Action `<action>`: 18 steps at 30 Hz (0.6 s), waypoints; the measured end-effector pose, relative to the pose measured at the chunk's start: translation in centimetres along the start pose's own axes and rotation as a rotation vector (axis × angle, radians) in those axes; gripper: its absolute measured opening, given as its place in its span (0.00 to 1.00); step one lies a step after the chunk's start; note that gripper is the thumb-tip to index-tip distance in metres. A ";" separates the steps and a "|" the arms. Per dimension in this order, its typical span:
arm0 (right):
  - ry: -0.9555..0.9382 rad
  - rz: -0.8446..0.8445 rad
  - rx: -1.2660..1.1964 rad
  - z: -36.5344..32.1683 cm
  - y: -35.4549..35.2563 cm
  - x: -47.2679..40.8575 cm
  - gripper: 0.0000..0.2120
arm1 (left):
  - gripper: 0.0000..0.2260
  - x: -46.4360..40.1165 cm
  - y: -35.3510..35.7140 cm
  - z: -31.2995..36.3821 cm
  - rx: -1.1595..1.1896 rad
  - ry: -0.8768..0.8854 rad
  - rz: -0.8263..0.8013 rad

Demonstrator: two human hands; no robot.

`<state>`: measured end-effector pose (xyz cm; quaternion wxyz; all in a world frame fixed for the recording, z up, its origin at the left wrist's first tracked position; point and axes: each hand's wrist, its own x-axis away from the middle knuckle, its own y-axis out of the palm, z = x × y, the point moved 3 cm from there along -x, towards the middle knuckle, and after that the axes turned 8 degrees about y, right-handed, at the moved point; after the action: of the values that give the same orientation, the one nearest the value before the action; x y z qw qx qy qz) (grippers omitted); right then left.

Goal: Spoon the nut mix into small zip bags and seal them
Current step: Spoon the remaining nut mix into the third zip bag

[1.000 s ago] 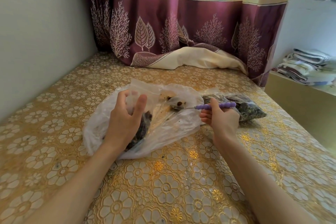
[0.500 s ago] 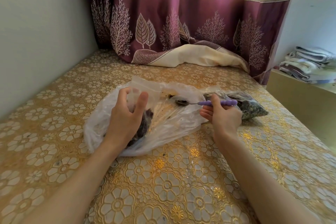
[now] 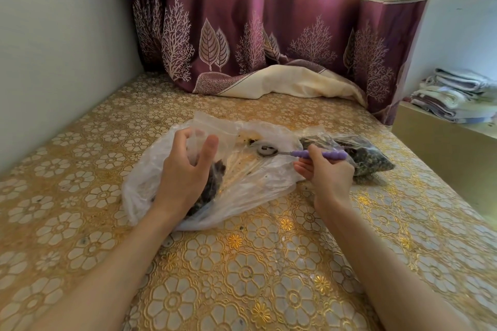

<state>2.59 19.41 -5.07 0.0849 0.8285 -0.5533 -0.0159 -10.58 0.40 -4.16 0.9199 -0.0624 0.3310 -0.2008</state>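
The left hand (image 3: 185, 172), just left of the frame's centre, is curled around a small clear zip bag (image 3: 212, 129), thumb on one side and fingers on the other, holding its mouth up and open. The lower part of that bag, below the palm, shows a dark load of nut mix (image 3: 215, 177). The right hand (image 3: 328, 177), right of centre, pinches the beaded purple handle of a spoon (image 3: 317, 154) between thumb and curled fingers; the other fingers are loosely folded beneath. The spoon lies nearly level, its metal bowl pointing toward the left hand and hovering over or resting on the plastic between the two hands; which of these cannot be told. A little residue sits in the bowl.

Under both hands spreads a large crumpled translucent plastic bag (image 3: 255, 185), smeared inside with crumbs and streaks. Just behind the right hand, touching the big bag's right edge, lies a filled zip bag (image 3: 373, 156) packed with dark mix, flat on the surface.

Everything rests on a gold floral embossed table cover (image 3: 242, 277) filling the lower frame. At the top hangs a maroon and cream curtain (image 3: 269, 35) with leaf and tree prints, its hem bunched on the far edge. A plain wall (image 3: 53, 48) fills the upper left, and folded cloths (image 3: 457, 97) are stacked on a ledge at the right edge.
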 end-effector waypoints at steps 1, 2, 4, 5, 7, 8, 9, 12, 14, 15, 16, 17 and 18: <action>0.026 -0.009 -0.027 0.0 0.0 0.0 0.16 | 0.27 0.0 0.0 0.0 0.000 0.000 -0.001; 0.045 -0.016 -0.045 -0.1 0.0 0.1 0.16 | 0.27 0.0 0.0 0.0 0.000 0.001 0.000; 0.050 -0.020 -0.039 -0.1 -0.1 0.1 0.16 | 0.27 0.0 0.0 0.1 -0.003 0.003 0.005; 0.040 -0.017 -0.029 -0.1 -0.1 0.1 0.16 | 0.27 0.0 0.0 0.1 -0.004 0.003 0.007; 0.011 -0.010 -0.015 -0.2 -0.3 0.2 0.16 | 0.27 0.0 0.0 0.1 -0.003 0.003 0.011; -0.001 -0.007 -0.007 -0.2 -0.3 0.2 0.17 | 0.27 0.0 0.0 0.1 -0.002 0.003 0.011; -0.008 -0.005 0.000 -0.2 -0.4 0.2 0.17 | 0.27 0.0 0.0 0.1 0.000 0.001 0.010; -0.007 -0.005 -0.010 -0.2 -0.3 0.2 0.16 | 0.27 0.0 0.0 0.0 0.001 0.002 -0.001; -0.012 0.000 -0.021 -0.2 -0.2 0.1 0.15 | 0.26 0.0 0.0 0.0 -0.001 0.005 0.001; -0.016 0.002 -0.022 -0.2 -0.2 0.0 0.15 | 0.26 0.0 0.0 0.0 -0.002 0.005 0.002; -0.015 0.002 -0.022 -0.2 -0.2 0.0 0.14 | 0.25 0.0 0.0 0.0 -0.002 0.004 0.002; -0.011 0.001 -0.024 -0.2 -0.1 0.0 0.14 | 0.25 0.0 0.0 0.0 -0.001 0.003 0.002; -0.004 0.001 -0.030 -0.1 -0.1 0.0 0.13 | 0.25 0.0 0.0 0.0 -0.001 0.003 0.002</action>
<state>2.69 19.49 -4.97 0.0963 0.8269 -0.5534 -0.0256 -10.57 0.37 -4.17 0.9196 -0.0624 0.3327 -0.1996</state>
